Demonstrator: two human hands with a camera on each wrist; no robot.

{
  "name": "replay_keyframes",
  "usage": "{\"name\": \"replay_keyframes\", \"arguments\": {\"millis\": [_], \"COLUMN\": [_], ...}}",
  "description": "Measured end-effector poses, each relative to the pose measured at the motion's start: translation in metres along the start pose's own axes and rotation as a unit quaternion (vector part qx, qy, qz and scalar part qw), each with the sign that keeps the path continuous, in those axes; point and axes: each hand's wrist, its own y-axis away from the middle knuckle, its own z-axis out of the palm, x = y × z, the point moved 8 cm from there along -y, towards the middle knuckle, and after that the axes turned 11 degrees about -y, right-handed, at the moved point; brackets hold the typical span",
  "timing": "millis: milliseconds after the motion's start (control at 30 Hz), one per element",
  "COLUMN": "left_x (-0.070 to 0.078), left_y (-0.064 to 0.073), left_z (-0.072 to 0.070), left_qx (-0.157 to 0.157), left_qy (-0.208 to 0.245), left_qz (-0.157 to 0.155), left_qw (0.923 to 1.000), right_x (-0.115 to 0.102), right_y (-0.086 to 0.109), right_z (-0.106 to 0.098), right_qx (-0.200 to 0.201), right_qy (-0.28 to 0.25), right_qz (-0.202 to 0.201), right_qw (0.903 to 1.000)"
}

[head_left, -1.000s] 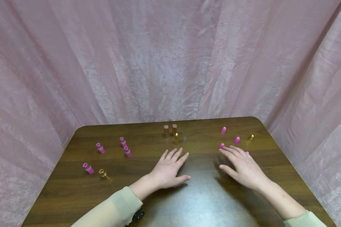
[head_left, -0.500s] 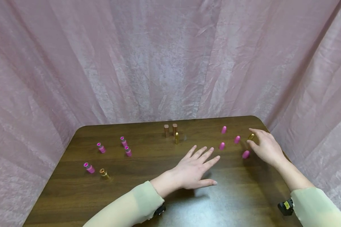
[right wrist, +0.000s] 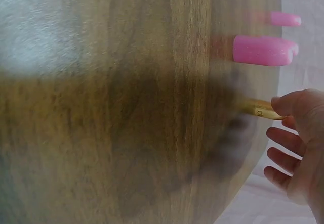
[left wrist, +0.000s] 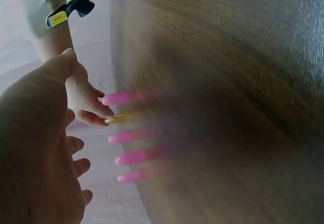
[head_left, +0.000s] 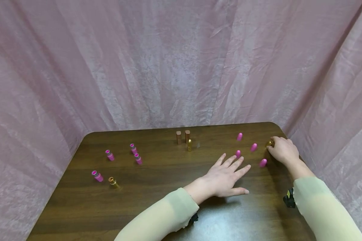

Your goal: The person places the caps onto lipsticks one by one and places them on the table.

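At the table's right side my right hand pinches a gold bullet-shaped lipstick cap between thumb and index finger. In the right wrist view this gold cap stands on the table, its rounded end at the thumb; the other fingers are loosely curled. Several pink bullet-shaped caps stand around that hand, also visible in the left wrist view as pink caps. My left hand is spread above the table's centre right, fingers straight and holding nothing, its fingertips near a pink cap.
Two copper rectangular tubes and a gold bullet-shaped tube stand at the back middle. Several pink and silver tubes and a gold tube stand on the left. Pink curtains surround the wooden table.
My right hand has moved right and away from me, from the pink caps to the gold cap, and now pinches it. My left hand has moved right, still spread.
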Motion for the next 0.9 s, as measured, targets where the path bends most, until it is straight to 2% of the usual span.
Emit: {"name": "replay_keyframes", "arguments": {"millis": [200,633,767,900], "left_x": [0.004,0.004,0.003,-0.003], "left_y": [-0.003,-0.002,0.002,0.010], "left_z": [0.006,0.011,0.010,0.009], "left_qx": [-0.018,-0.023,-0.014,-0.007], "left_qy": [0.005,0.009,0.011,0.014], "left_qz": [0.001,-0.001,0.001,-0.003], "left_qw": [0.9998,0.9997,0.9998,0.9999], "right_x": [0.007,0.007,0.000,-0.017], "right_y": [-0.005,-0.011,-0.009,-0.007], "right_z": [0.003,0.003,-0.004,-0.014], "right_qx": [-0.015,-0.012,0.008,0.028], "right_qy": [0.010,0.020,0.002,-0.015], "right_qz": [0.019,0.001,-0.013,-0.031], "right_qw": [0.9997,0.9997,0.9999,0.9990]}}
